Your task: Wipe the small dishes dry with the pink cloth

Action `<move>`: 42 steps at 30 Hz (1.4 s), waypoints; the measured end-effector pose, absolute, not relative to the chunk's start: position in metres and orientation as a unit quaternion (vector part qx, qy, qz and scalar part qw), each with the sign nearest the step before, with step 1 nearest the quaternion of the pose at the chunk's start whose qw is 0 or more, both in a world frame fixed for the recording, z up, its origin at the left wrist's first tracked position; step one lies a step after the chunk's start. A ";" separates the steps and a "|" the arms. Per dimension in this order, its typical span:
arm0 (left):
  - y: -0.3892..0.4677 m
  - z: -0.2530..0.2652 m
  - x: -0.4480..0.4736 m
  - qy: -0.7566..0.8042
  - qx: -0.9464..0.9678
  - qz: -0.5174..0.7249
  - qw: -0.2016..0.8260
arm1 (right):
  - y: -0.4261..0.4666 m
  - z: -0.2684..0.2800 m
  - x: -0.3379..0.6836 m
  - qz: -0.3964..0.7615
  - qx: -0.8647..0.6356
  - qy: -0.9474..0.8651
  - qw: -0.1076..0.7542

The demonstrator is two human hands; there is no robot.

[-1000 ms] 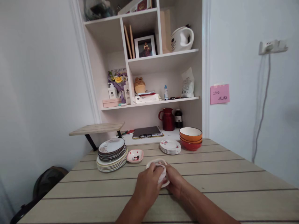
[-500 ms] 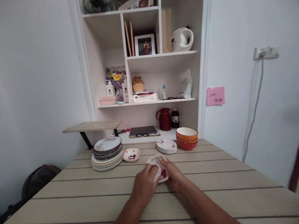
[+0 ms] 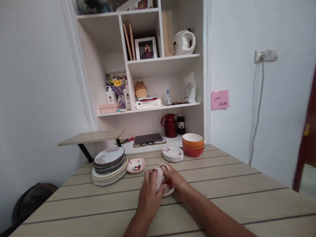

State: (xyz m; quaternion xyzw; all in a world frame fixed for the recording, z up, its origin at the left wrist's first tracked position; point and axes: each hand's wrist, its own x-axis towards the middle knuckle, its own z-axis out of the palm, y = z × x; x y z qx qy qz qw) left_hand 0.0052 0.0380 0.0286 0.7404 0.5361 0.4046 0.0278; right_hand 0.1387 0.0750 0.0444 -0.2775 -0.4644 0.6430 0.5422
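My right hand grips the right rim of a small white dish with a red patch inside, tilted above the table. A pale cloth is bunched in my left hand, pressed against the dish's left side and inner face. Much of the dish is hidden by the fingers and the cloth. Beyond my hands, a pink-rimmed square dish with a cartoon figure lies on the table, beside a tall stack of plates. Small floral plates are piled farther back.
Orange and red bowls stand nested at the back right of the slatted table. A small raised wooden shelf is at the back left. Behind are a red jug, a dark bottle and a laptop with glasses.
The view has swung slightly right, so the scene sits farther left. My left hand has shifted its hold on the cloth, showing more of it; the dish is turned more on edge.
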 end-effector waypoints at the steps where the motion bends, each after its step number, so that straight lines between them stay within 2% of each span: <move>1: 0.036 0.030 0.006 0.524 0.750 0.402 0.036 | 0.077 0.043 0.139 0.651 -0.275 -0.453 0.544; 6: 0.030 0.034 0.009 0.500 0.787 0.359 0.031 | 0.084 0.038 0.143 0.684 -0.297 -0.381 0.547; 14: 0.021 0.050 0.015 0.576 0.783 0.232 -0.021 | 0.080 0.040 0.140 0.672 -0.273 -0.428 0.539; 18: 0.022 0.049 0.011 0.508 0.827 0.239 0.018 | 0.077 0.040 0.139 0.606 -0.264 -0.517 0.544; 22: 0.027 0.045 0.005 0.575 0.772 0.270 -0.006 | 0.071 0.043 0.135 0.554 -0.256 -0.596 0.523; 28: 0.029 0.046 0.005 0.674 0.700 0.214 -0.095 | 0.069 0.044 0.126 0.565 -0.278 -0.571 0.527; 33: 0.025 0.045 0.011 0.603 0.777 0.173 -0.051 | 0.079 0.035 0.128 0.610 -0.285 -0.486 0.557; 37: 0.024 0.041 0.009 0.552 0.802 0.227 -0.005 | 0.076 0.036 0.130 0.585 -0.244 -0.552 0.541; 42: 0.027 0.042 0.005 0.632 0.731 0.254 -0.045 | 0.064 0.048 0.131 0.556 -0.246 -0.608 0.511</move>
